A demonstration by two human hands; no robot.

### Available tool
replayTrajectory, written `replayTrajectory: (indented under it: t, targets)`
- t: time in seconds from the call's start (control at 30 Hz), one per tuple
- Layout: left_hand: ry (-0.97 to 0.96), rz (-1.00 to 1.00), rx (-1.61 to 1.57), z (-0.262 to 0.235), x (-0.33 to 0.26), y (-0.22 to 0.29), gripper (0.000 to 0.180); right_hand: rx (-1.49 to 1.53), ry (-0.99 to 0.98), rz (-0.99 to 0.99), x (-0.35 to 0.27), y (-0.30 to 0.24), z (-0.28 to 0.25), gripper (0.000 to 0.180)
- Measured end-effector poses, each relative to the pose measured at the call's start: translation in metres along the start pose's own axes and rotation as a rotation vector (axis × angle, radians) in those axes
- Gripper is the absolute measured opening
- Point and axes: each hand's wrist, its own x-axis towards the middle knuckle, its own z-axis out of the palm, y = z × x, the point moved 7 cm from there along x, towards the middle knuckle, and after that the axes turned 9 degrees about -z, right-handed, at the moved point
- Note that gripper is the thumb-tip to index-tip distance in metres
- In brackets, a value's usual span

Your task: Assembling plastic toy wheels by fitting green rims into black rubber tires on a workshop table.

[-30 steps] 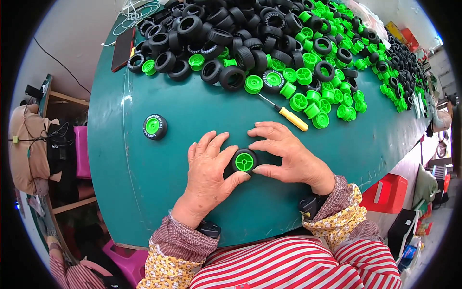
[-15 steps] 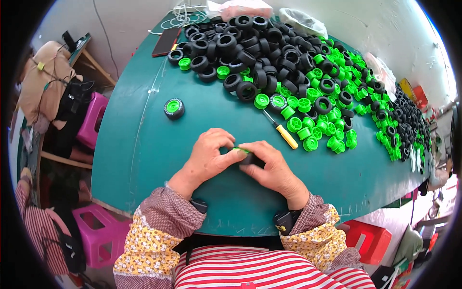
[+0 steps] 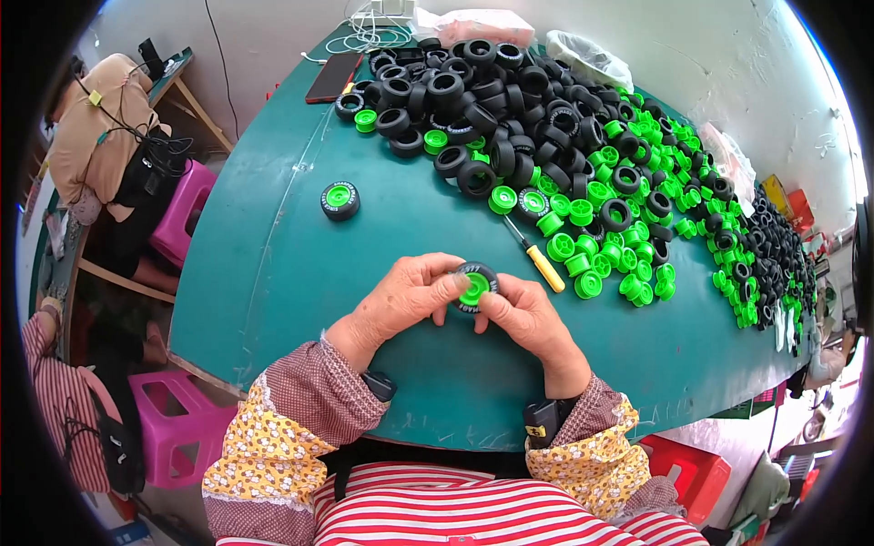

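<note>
Between my two hands is a small toy wheel, a black tyre around a green rim, its face turned up toward me. My left hand grips its left side, thumb on the front. My right hand pinches it from the right, thumb near the lower edge. Off to the left, an assembled wheel lies by itself on the green table. Beyond my hands a yellow-handled screwdriver points its shaft toward the pile.
A heap of black tyres covers the far side, mixed with green rims toward the right. A red-edged phone and white cables lie at the back left. Pink stools and another person are at the left.
The wheel in my hands has tipped so its green face and tyre now show. Both hands have opened up slightly around it. The view has shifted a little.
</note>
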Motion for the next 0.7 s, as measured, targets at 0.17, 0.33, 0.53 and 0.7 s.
replayTrajectory:
  t: [0.17,0.33,0.53,0.7]
  targets:
    - [0.144,0.076,0.235,-0.006,-0.006,0.004,0.023,-0.073,0.057,-0.076,0.001,-0.004,0.012,0.027]
    - [0.201,0.157,0.37,-0.01,0.0,0.0,0.023,-0.178,0.131,-0.096,0.001,0.001,0.003,0.025]
    - [0.09,-0.014,-0.088,-0.005,0.0,-0.004,0.025,-0.189,0.129,-0.029,0.0,-0.006,0.005,0.024]
    - [0.161,0.139,0.288,-0.003,0.0,-0.001,0.023,-0.236,0.182,-0.147,-0.002,-0.003,0.004,0.02]
